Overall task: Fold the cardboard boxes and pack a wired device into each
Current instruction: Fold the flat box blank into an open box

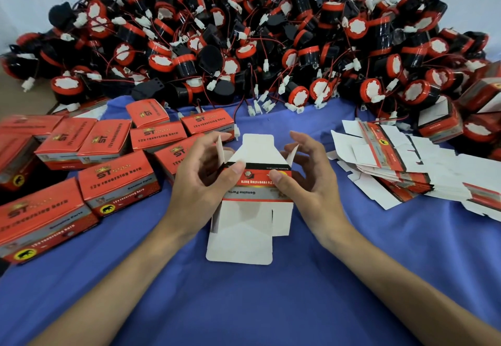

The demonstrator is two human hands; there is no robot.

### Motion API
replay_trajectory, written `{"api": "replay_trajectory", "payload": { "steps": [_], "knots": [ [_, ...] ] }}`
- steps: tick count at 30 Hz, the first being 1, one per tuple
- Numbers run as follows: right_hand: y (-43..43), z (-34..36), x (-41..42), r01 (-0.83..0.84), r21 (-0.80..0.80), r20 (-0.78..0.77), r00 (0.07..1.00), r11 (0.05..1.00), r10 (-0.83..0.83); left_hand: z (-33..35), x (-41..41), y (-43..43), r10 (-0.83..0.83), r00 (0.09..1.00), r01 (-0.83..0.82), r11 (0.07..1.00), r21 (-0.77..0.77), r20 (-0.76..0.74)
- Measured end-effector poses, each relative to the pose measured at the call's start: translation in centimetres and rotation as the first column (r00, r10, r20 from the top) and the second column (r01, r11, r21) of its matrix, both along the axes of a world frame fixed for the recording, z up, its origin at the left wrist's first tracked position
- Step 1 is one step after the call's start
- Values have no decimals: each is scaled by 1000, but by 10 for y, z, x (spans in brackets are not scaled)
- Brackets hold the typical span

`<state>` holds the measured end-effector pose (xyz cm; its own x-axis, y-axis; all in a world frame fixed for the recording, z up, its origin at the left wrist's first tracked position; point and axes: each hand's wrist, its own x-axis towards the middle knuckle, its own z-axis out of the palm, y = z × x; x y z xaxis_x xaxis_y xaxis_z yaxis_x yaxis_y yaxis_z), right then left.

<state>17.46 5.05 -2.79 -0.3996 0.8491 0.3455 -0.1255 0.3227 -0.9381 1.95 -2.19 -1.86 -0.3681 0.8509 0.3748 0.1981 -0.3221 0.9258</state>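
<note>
Blue cloth (244,305) lies under both forearms. Over it, the left hand (202,180) and right hand (306,177) grip one half-folded box (257,191) between them, thumbs on its printed band, fingers curled behind. Its long axis points away from the person, with both ends open. It reads "Genuine Parts" and "12v reversing horn". Horns (244,47) are piled beyond.

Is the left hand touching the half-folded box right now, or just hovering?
Touching. In the head view the thumb of the left hand presses on the red printed band of the half-folded box, no gap visible.
</note>
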Motion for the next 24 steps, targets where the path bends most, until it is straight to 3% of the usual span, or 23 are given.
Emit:
{"api": "replay_trajectory", "payload": {
  "steps": [5,12,18,24],
  "knots": [
    [-5,0,-2,-18,-27,-9,1000,999,18,-1,-2,2,-42,995,31,994,-109,-94],
    [-3,2,0,-64,-130,-92,994,989,52,-2,3,2,-44,999,41,990,-137,-22],
    [-3,0,-4,-54,-240,-164,986,969,14,-2,8,4,-31,985,53,991,-125,168],
    [-2,-2,-8,67,-325,-49,995,943,-87,-2,12,5,-39,959,91,980,-175,282]
  ]
}}
